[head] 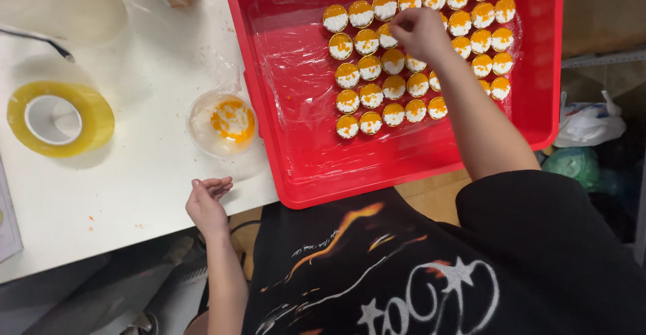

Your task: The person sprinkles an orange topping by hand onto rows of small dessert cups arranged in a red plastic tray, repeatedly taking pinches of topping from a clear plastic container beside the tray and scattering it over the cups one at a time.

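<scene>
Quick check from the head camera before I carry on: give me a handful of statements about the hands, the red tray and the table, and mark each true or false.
1. The right hand is over the small orange-and-white rounds in the red tray. True.
2. The left hand grips the roll of tape. False: it rests empty at the edge of the white table, apart from the roll.
3. The tray is lined with clear plastic film. True.
4. The rounds fill the whole tray. False: they sit in rows in its far part, and the near part is bare film.
5. The small clear cup stands inside the tray. False: it stands on the table, just left of the tray.
</scene>
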